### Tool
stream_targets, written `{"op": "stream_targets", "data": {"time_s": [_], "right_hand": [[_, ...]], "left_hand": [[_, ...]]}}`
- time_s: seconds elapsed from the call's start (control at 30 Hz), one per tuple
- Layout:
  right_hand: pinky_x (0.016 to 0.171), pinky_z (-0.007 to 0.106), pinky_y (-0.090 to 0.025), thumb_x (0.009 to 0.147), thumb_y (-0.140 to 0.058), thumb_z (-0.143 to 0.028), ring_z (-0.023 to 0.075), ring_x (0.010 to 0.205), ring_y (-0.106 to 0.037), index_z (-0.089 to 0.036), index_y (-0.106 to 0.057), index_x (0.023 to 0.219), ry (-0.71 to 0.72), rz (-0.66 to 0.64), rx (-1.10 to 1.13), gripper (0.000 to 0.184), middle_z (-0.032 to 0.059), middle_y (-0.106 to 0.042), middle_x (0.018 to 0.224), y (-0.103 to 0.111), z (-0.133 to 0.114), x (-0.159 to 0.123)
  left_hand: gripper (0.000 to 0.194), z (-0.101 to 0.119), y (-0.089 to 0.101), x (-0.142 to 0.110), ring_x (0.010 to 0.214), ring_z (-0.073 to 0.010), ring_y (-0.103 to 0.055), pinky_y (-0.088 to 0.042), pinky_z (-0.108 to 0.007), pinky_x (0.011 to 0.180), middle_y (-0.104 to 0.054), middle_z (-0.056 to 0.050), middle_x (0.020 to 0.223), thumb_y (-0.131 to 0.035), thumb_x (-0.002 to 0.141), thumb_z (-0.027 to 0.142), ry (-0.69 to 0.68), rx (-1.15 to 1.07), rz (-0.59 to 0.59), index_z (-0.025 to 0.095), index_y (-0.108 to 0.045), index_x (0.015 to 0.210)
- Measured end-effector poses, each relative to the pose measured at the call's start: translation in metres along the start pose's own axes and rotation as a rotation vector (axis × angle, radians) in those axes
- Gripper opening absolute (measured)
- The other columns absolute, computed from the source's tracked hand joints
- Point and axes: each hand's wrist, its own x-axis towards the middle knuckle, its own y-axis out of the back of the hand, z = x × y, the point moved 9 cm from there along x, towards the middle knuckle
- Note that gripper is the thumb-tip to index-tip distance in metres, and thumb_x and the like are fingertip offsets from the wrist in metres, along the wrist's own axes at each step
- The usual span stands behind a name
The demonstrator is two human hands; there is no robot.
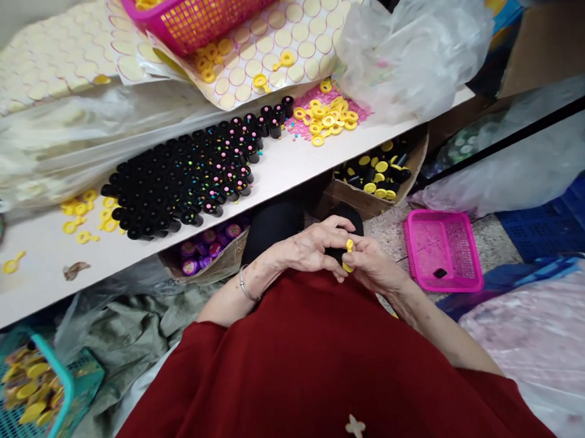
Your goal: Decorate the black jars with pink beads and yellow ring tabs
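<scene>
Above my lap, my right hand pinches a small yellow plastic piece between thumb and fingers. My left hand is curled right beside it, its fingertips meeting those of the right. Something dark shows between the left thumb and fingers; whether it is a held part or the dark trousers behind, I cannot tell. Beyond the hands, many black cylindrical tubes stand packed upright on the white shelf, several with pink or coloured beads in their tops. Yellow ring-ended wands lie heaped on pink beads at their right.
A pink basket of yellow pieces sits on the shelf. Below are a cardboard box of black-and-yellow parts, a box of purple-wrapped items and a pink tray. A teal basket stands lower left; plastic bags crowd the right.
</scene>
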Motion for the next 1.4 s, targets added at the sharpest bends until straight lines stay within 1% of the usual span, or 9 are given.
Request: {"op": "stream_targets", "data": {"time_s": [0.13, 0.3, 0.47, 0.67, 0.77, 0.9, 1.0, 1.17, 1.4], "right_hand": [[0.038, 0.021, -0.044, 0.054, -0.083, -0.039, 0.0074, 0.044, -0.046, -0.016, -0.067, 0.084, 0.056, 0.128, 0.062, 0.04, -0.0041, -0.054, 0.059, 0.013, 0.008, 0.0], [0.039, 0.019, -0.041, 0.055, -0.082, -0.046, 0.0063, 0.047, -0.044, -0.019, -0.068, 0.09, 0.176, 0.215, 0.06, 0.046, -0.0018, -0.06, 0.069, 0.018, 0.003, 0.003], [0.033, 0.017, -0.037, 0.057, -0.081, -0.045, 0.004, 0.038, -0.04, -0.019, -0.066, 0.092, 0.243, 0.24, 0.023, 0.046, -0.0063, -0.052, 0.056, 0.02, -0.006, 0.004], [0.033, 0.021, -0.047, 0.067, -0.061, -0.07, 0.0086, 0.041, -0.052, -0.017, -0.061, 0.087, 0.101, 0.109, 0.141, 0.056, -0.001, -0.062, 0.065, 0.019, 0.001, 0.016], [0.032, 0.023, -0.05, 0.078, -0.054, -0.064, 0.0106, 0.04, -0.054, -0.017, -0.058, 0.082, 0.02, 0.121, 0.231, 0.048, -0.0016, -0.06, 0.058, 0.021, 0.006, 0.021], [0.031, 0.022, -0.049, 0.082, -0.063, -0.038, 0.0104, 0.035, -0.053, -0.017, -0.056, 0.081, -0.052, 0.147, 0.279, 0.022, -0.0036, -0.06, 0.054, 0.02, 0.013, 0.026], [0.032, 0.023, -0.051, 0.081, -0.063, -0.041, 0.0112, 0.037, -0.056, -0.017, -0.056, 0.083, -0.08, 0.084, 0.273, 0.025, -0.0045, -0.061, 0.055, 0.016, 0.014, 0.029], [0.039, 0.022, -0.055, 0.064, -0.074, -0.054, 0.0118, 0.046, -0.062, -0.015, -0.06, 0.083, -0.081, -0.097, 0.227, 0.045, -0.0029, -0.064, 0.062, 0.012, 0.006, 0.027], [0.046, 0.019, -0.055, 0.052, -0.085, -0.028, 0.0106, 0.046, -0.061, -0.009, -0.067, 0.067, -0.049, -0.142, 0.038, 0.03, 0.002, -0.066, 0.057, 0.013, 0.0, 0.025]], "left_hand": [[0.03, -0.018, -0.001, -0.002, 0.112, -0.0247, -0.052, -0.041, -0.038, 0.098, -0.068, -0.005, 0.092, -0.083, 0.053, 0.023, 0.078, -0.107, 0.073, 0.022, -0.075, 0.083], [0.071, -0.04, 0.004, -0.008, 0.106, -0.0229, -0.058, -0.043, -0.038, 0.098, -0.066, -0.007, 0.102, -0.087, 0.046, 0.025, 0.17, -0.29, 0.225, 0.019, -0.065, 0.114], [0.053, -0.043, 0.003, -0.008, 0.104, -0.0227, -0.059, -0.048, -0.036, 0.093, -0.06, -0.01, 0.112, -0.085, 0.05, 0.03, 0.152, -0.317, 0.313, 0.015, -0.07, 0.098], [0.068, -0.046, -0.012, -0.008, 0.059, -0.0067, -0.059, -0.053, -0.027, 0.057, -0.059, -0.012, 0.113, -0.078, 0.063, 0.036, 0.264, -0.616, 0.241, 0.016, -0.052, 0.122], [0.07, -0.044, -0.01, -0.009, 0.061, -0.0091, -0.061, -0.054, -0.028, 0.06, -0.062, -0.008, 0.103, -0.079, 0.063, 0.032, 0.271, -0.651, 0.219, 0.016, -0.049, 0.124], [0.078, -0.043, -0.007, -0.012, 0.075, -0.0148, -0.064, -0.056, -0.03, 0.066, -0.061, -0.004, 0.097, -0.08, 0.059, 0.025, 0.292, -0.646, 0.197, 0.019, -0.044, 0.128], [0.077, -0.043, -0.005, -0.014, 0.089, -0.0177, -0.063, -0.056, -0.027, 0.068, -0.061, -0.003, 0.098, -0.08, 0.058, 0.02, 0.301, -0.64, 0.206, 0.021, -0.043, 0.126], [0.053, -0.043, -0.005, -0.015, 0.082, -0.0143, -0.065, -0.053, -0.025, 0.071, -0.064, -0.003, 0.099, -0.076, 0.065, 0.019, 0.279, -0.639, 0.185, 0.02, -0.047, 0.11], [0.051, -0.049, 0.003, -0.014, 0.093, -0.0159, -0.064, -0.051, -0.029, 0.084, -0.064, -0.004, 0.102, -0.08, 0.062, 0.021, 0.289, -0.537, 0.248, 0.019, -0.051, 0.105]]}}
